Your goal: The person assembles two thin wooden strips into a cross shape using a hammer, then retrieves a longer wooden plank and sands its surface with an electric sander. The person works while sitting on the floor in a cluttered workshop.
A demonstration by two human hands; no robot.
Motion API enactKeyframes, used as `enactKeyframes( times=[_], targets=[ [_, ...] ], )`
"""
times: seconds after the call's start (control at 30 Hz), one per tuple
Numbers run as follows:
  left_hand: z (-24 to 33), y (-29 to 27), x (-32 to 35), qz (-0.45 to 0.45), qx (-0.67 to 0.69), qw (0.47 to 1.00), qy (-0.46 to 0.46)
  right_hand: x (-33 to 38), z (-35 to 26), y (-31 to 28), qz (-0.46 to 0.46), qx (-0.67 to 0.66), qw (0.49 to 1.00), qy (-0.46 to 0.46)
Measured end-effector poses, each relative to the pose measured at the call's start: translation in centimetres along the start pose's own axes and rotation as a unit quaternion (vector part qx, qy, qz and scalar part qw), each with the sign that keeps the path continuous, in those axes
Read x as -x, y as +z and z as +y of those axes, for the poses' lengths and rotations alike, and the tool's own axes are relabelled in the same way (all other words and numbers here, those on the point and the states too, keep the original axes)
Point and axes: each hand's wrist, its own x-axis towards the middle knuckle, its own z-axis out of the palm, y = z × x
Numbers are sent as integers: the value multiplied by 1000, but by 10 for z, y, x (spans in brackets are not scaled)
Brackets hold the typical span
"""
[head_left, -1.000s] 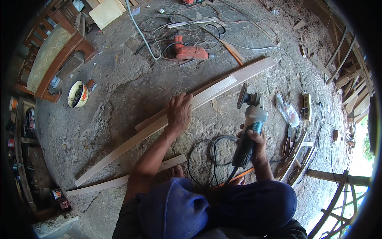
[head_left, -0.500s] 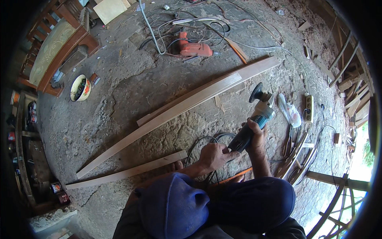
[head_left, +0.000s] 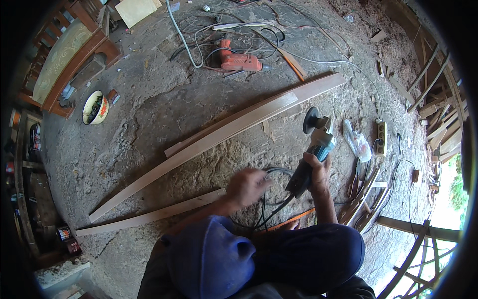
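Note:
My right hand point(head_left: 315, 172) grips the body of a blue and grey angle grinder point(head_left: 316, 138), whose disc points away from me, just short of the long wooden plank point(head_left: 219, 133). That plank lies diagonally on the concrete floor with a shorter strip stacked on it. My left hand point(head_left: 247, 186) hovers blurred above the coiled black cable point(head_left: 271, 194), near the end of a second, thinner plank point(head_left: 154, 214); nothing shows in its fingers. My knees in dark blue trousers and a blue cap fill the bottom of the view.
An orange power drill point(head_left: 240, 62) lies among tangled cables at the top. A round bowl point(head_left: 95, 106) sits by wooden furniture point(head_left: 69, 60) at left. A power strip point(head_left: 382, 138), a plastic bag point(head_left: 357, 145) and wood scraps point(head_left: 366, 192) lie at right. Timber leans at the far right.
My left hand came off the long plank, drew back toward my body and now hangs over the cable. The right hand lifted the grinder and swung it up toward the plank.

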Motion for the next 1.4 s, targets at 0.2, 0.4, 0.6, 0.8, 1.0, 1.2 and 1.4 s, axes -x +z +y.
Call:
enactKeyframes(
  times=[0.2, 0.4, 0.6, 0.8, 1.0, 1.2, 1.4],
  targets=[
    [-107, -146, 50, 93, -420, 899, -74, -2, -13, -2, -20, 105, 993, -52],
    [-135, -134, 19, 34, -370, 927, -54, -20, -11, 17, -121, 202, 962, -140],
    [-129, -95, -38, 67, -308, 949, -1, -30, -14, 31, -152, 336, 919, -137],
    [-133, -91, -41, 86, -290, 953, 14, -37, -5, 60, -190, 411, 883, -125],
    [-134, -90, -41, 83, -317, 945, -2, -35, -7, 88, -209, 459, 855, -123],
    [-133, -87, -43, 84, -340, 937, 4, -42, -6, 88, -232, 478, 836, -137],
    [-134, -88, -43, 79, -340, 937, 0, -94, -8, 53, -176, 471, 856, -120]
  ],
)
